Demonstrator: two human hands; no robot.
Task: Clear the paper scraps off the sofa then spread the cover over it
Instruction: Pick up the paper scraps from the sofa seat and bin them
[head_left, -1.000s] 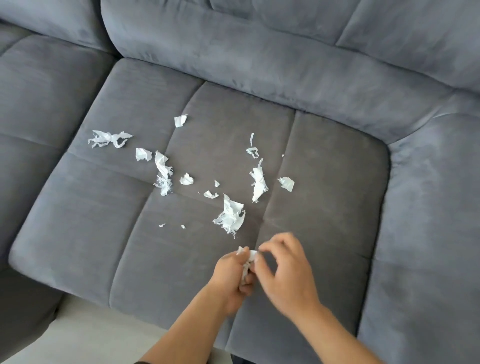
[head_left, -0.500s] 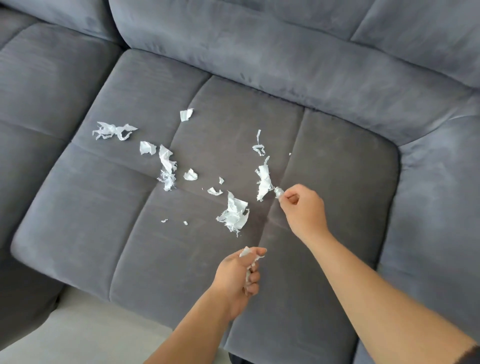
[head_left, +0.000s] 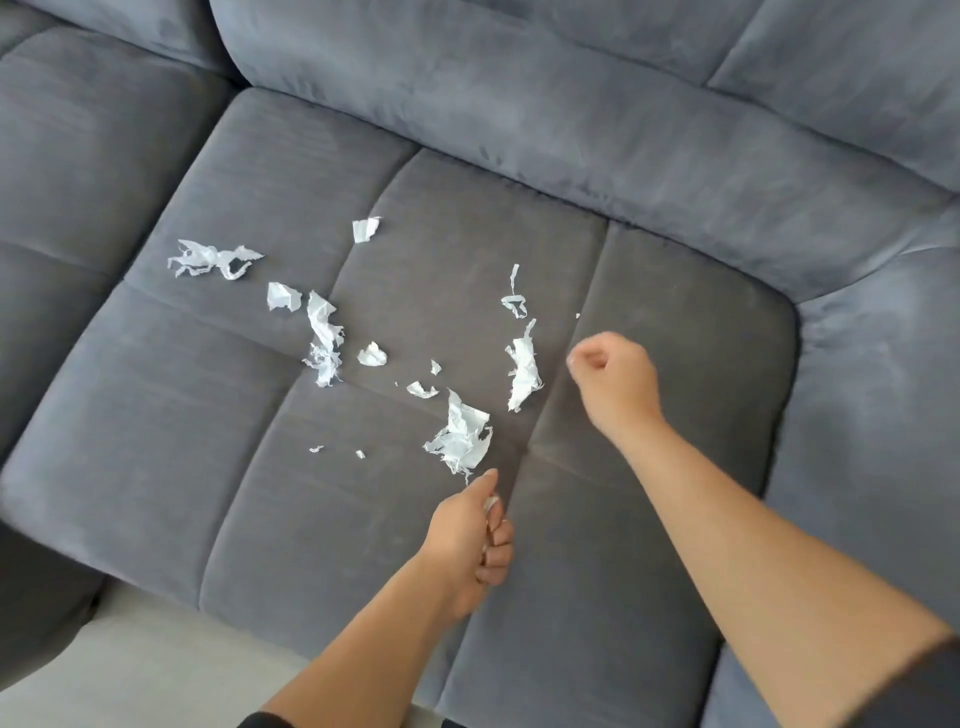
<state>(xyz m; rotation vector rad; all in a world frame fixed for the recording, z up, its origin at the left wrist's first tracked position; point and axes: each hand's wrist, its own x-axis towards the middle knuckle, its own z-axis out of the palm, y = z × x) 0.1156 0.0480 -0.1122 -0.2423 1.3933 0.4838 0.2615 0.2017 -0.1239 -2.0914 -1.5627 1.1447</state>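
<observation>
Grey velvety sofa (head_left: 649, 322): clearing is in hand, cover not in view. My left hand (head_left: 470, 540) is curled shut around gathered paper. My right hand (head_left: 610, 376) is closed, pinching a tiny bit at its fingertips, I judge. Paper scraps (head_left: 460, 439) lie scattered mid-cushion. Next: pinch the long strip (head_left: 524, 371) just beside my right hand.

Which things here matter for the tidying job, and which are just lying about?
Part of the job:
- paper scraps scattered on the seat
- sofa
- left hand, its grip shut on collected scraps
- right hand, closed

Just there:
- pale floor

The cover is not in view.
</observation>
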